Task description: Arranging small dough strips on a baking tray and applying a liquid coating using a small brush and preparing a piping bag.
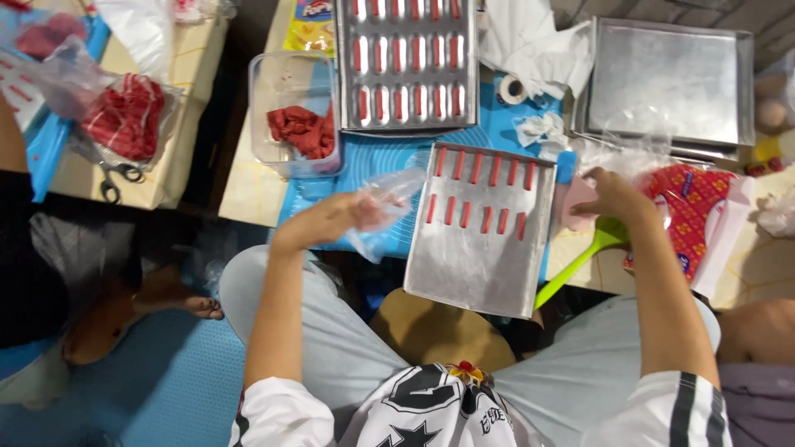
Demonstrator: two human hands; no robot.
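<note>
My left hand [335,217] grips a crumpled clear plastic bag [389,199] just left of a flat metal tray [472,265]. Two rows of short red sticks [476,190] lie on that tray, which overhangs the table's near edge. My right hand [609,194] rests at the tray's right side, on clear plastic next to a red patterned packet [691,207]; what its fingers hold is hidden. A green spatula [580,261] lies just below that hand.
A metal mould tray [406,66] with rows of red sticks stands at the back. A clear tub [294,112] holds red pieces. Empty metal trays [671,79] are stacked back right. Another person's legs and foot [199,306] are at left, beside scissors [116,178].
</note>
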